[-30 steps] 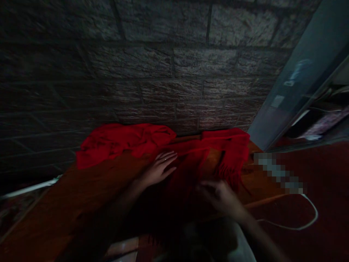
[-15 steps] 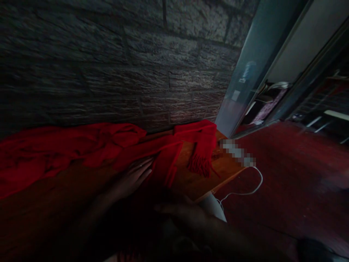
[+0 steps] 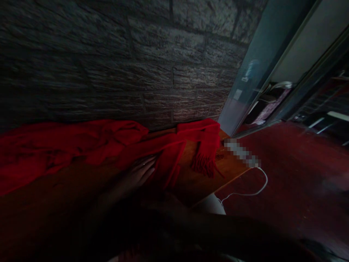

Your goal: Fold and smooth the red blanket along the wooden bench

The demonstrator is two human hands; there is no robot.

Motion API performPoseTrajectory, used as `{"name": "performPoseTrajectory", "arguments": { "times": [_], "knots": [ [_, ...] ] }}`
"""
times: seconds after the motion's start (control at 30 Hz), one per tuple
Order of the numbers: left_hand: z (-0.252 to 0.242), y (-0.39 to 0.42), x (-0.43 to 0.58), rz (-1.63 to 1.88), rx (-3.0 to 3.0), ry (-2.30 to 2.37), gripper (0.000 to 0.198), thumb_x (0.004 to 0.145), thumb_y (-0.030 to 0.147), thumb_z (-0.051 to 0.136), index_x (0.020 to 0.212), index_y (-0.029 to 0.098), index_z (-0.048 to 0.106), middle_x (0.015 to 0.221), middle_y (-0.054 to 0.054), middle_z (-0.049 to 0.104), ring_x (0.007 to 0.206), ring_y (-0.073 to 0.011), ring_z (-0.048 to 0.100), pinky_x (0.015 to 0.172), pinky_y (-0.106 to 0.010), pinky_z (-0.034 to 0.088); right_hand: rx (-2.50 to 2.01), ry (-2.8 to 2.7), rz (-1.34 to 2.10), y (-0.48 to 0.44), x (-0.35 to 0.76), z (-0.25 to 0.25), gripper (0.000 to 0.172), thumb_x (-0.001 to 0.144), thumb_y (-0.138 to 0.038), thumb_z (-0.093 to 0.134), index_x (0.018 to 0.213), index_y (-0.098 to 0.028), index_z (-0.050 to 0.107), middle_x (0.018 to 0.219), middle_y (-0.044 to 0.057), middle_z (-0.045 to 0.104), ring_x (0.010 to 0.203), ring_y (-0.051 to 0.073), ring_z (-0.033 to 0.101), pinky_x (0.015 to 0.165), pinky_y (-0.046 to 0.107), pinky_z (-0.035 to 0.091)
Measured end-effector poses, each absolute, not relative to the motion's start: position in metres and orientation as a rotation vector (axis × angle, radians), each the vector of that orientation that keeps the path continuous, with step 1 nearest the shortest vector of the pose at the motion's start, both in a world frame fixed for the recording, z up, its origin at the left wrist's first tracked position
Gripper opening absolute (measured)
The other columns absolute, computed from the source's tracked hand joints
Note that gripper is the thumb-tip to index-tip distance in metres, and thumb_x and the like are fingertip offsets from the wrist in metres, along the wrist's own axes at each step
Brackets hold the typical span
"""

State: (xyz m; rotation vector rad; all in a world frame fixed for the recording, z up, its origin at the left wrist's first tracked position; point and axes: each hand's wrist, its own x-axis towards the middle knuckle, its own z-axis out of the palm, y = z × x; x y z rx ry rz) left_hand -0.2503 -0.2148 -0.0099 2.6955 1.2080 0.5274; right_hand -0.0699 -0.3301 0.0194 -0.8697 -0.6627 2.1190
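Observation:
A long red scarf [image 3: 170,153] lies in folds on a wooden tabletop [image 3: 231,165], its fringed end [image 3: 205,158] hanging toward the table's right side. My left hand [image 3: 140,171] rests on the scarf's near folds with fingers stretched out, a ring on one of them. Deep shadow covers my right hand [image 3: 170,205], which reaches in from the lower right beside the scarf's lower part. Its fingers are too dark to make out, and so is anything they may touch. A bunched heap of red cloth [image 3: 68,142] spreads along the left of the table.
A rough stone-block wall [image 3: 163,72] stands right behind the table. At the table's right end lies a blurred-out pale object [image 3: 242,153] with a white cord [image 3: 265,183] looping over the edge. Beyond are a red floor [image 3: 294,171] and a doorway.
My right hand has shifted left and deeper into shadow, its forearm now crossing lower in the picture. My left hand stays on the scarf. The whole view has moved slightly.

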Motion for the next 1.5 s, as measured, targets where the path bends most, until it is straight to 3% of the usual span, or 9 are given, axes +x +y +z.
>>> {"name": "performPoseTrajectory", "arguments": {
  "times": [0.13, 0.37, 0.7, 0.8, 0.93, 1.1, 1.23, 1.33, 1.5],
  "knots": [
    [-0.016, -0.212, -0.248, 0.545, 2.636, 1.29, 0.052, 0.103, 0.045, 0.029, 0.143, 0.018, 0.048, 0.148, -0.007, 0.05, 0.137, -0.0204, 0.045, 0.117, -0.038, 0.034, -0.937, -0.517, 2.141, -0.328, -0.081, 0.015, 0.056, 0.06, -0.038, 0.087, 0.106, -0.01, 0.072, 0.101, 0.014, 0.073, 0.087, 0.025, 0.07, 0.085, 0.039, 0.053],
    [-0.026, -0.206, -0.255, 0.556, 2.581, 1.227, 0.044, 0.103, 0.039, 0.035, 0.144, 0.026, 0.048, 0.149, -0.003, 0.049, 0.138, -0.0181, 0.044, 0.116, -0.036, 0.036, -1.051, -0.468, 2.171, -0.323, -0.066, 0.032, 0.041, 0.065, -0.03, 0.077, 0.102, -0.013, 0.072, 0.086, 0.007, 0.074, 0.083, 0.024, 0.07, 0.082, 0.038, 0.054],
    [0.001, -0.222, -0.241, 0.584, 2.591, 1.363, 0.044, 0.102, 0.033, 0.037, 0.141, 0.02, 0.05, 0.142, -0.011, 0.055, 0.131, -0.025, 0.049, 0.112, -0.047, 0.038, -0.944, -0.544, 2.095, -0.327, -0.04, 0.047, 0.042, 0.072, -0.038, 0.075, 0.109, -0.02, 0.068, 0.099, 0.006, 0.074, 0.098, 0.026, 0.068, 0.087, 0.038, 0.053],
    [0.007, -0.223, -0.239, 0.526, 2.628, 1.313, 0.045, 0.101, 0.03, 0.038, 0.143, 0.019, 0.048, 0.141, -0.012, 0.054, 0.13, -0.0255, 0.049, 0.112, -0.047, 0.037, -0.985, -0.58, 2.016, -0.297, -0.016, 0.072, 0.039, 0.07, -0.037, 0.076, 0.105, -0.022, 0.068, 0.097, 0.005, 0.074, 0.098, 0.025, 0.068, 0.089, 0.039, 0.052],
    [0.008, -0.224, -0.238, 0.485, 2.665, 1.368, 0.047, 0.1, 0.037, 0.04, 0.143, 0.019, 0.048, 0.142, -0.013, 0.052, 0.131, -0.0283, 0.046, 0.111, -0.048, 0.036, -0.912, -0.685, 1.859, -0.221, 0.013, 0.093, 0.019, 0.077, -0.034, 0.066, 0.091, -0.02, 0.067, 0.09, 0.005, 0.074, 0.095, 0.024, 0.069, 0.089, 0.039, 0.053],
    [0.021, -0.225, -0.224, 0.358, 2.709, 1.33, 0.05, 0.1, 0.04, 0.043, 0.144, 0.018, 0.045, 0.142, -0.013, 0.052, 0.13, -0.0287, 0.046, 0.112, -0.049, 0.033, -0.914, -0.837, 1.912, -0.144, 0.018, 0.077, 0.029, 0.089, -0.033, 0.048, 0.087, -0.012, 0.068, 0.092, 0.009, 0.074, 0.091, 0.02, 0.069, 0.089, 0.037, 0.051],
    [0.028, -0.225, -0.205, 0.393, 2.749, 1.262, 0.047, 0.095, 0.042, 0.054, 0.137, 0.02, 0.052, 0.135, -0.011, 0.057, 0.127, -0.0285, 0.049, 0.11, -0.048, 0.033, -0.912, -0.806, 1.949, -0.129, 0.009, 0.05, 0.021, 0.086, -0.03, 0.055, 0.087, -0.013, 0.068, 0.088, 0.01, 0.075, 0.087, 0.021, 0.071, 0.087, 0.037, 0.054],
    [0.028, -0.225, -0.199, 0.443, 2.721, 1.244, 0.028, 0.096, 0.037, 0.055, 0.117, 0.02, 0.062, 0.12, -0.008, 0.063, 0.114, -0.0239, 0.057, 0.106, -0.043, 0.036, -0.897, -0.773, 1.976, -0.131, 0.008, 0.038, 0.012, 0.082, -0.025, 0.062, 0.089, -0.016, 0.067, 0.084, 0.007, 0.076, 0.081, 0.019, 0.072, 0.084, 0.033, 0.056],
    [0.029, -0.232, -0.203, 0.619, 2.663, 1.234, 0.015, 0.099, 0.03, 0.05, 0.101, 0.021, 0.062, 0.106, -0.003, 0.067, 0.104, -0.0192, 0.059, 0.098, -0.037, 0.037, -0.888, -0.927, 1.921, -0.141, 0.009, 0.039, 0.02, 0.072, -0.021, 0.074, 0.091, -0.017, 0.069, 0.088, 0.005, 0.076, 0.078, 0.018, 0.071, 0.081, 0.032, 0.057]
  ]
}}
